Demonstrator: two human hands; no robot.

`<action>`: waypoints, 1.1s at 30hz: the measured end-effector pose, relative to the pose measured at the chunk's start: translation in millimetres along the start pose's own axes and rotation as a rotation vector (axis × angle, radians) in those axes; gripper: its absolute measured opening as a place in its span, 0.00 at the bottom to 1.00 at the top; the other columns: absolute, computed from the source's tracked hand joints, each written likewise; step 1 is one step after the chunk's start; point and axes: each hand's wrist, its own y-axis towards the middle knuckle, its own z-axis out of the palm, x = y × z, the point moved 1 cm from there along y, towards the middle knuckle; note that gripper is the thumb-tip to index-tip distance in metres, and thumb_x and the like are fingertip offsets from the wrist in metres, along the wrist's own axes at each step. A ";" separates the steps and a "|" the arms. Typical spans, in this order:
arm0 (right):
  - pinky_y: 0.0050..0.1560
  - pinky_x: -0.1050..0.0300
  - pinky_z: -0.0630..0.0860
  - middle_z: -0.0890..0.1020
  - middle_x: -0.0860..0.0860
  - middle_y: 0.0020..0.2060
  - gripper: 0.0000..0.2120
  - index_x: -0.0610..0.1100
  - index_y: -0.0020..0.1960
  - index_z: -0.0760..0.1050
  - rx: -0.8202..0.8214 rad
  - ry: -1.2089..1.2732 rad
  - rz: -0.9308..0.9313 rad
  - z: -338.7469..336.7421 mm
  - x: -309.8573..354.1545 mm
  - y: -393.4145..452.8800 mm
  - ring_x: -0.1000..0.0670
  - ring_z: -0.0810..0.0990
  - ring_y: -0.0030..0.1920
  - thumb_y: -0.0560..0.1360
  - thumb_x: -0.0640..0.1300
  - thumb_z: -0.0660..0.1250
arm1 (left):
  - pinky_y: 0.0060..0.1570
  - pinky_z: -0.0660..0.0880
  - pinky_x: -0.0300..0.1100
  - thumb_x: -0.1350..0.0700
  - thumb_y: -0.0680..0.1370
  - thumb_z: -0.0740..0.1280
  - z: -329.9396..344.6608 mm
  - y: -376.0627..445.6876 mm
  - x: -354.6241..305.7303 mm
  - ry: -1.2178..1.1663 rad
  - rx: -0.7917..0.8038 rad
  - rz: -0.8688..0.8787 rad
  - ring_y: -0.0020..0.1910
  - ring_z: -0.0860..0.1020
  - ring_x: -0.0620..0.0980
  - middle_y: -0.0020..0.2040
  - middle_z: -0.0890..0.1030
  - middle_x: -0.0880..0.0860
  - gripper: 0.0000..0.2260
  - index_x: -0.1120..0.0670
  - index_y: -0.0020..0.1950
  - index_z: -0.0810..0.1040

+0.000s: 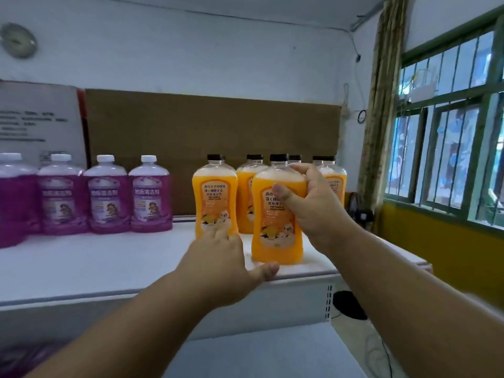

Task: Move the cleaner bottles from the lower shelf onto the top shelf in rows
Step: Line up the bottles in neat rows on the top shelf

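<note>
The right hand (311, 203) wraps round the upper body of an orange bottle (275, 216); its grip pinches the bottle with the thumb across the label and the fingers curled over the shoulder below the black cap. The bottle stands upright at the front of the white top shelf (95, 263), near the edge, though whether its base fully rests on the shelf is hard to tell.

The left hand (218, 257) reaches forward with its grip spread, fingers straight and touching the lower front of a second orange bottle (215, 197), while the thumb lies along the shelf edge just beside the held bottle's base.

Behind these two, more orange bottles (246, 192) stand in a row toward the right. To the left, well apart from them, purple bottles (107, 195) with white caps stand side by side. A brown cardboard sheet (212, 124) leans against the wall behind the shelf, and a barred window (450, 132) fills the right side.
</note>
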 end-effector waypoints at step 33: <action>0.56 0.44 0.79 0.77 0.48 0.57 0.35 0.48 0.66 0.65 -0.130 -0.713 -0.069 25.4 -51.6 35.7 0.45 0.78 0.58 0.67 0.60 0.76 | 0.73 0.59 0.57 0.17 0.60 0.37 9.6 5.5 -0.2 0.034 -0.012 -0.060 0.79 0.54 0.56 0.81 0.57 0.51 0.55 0.49 0.74 0.66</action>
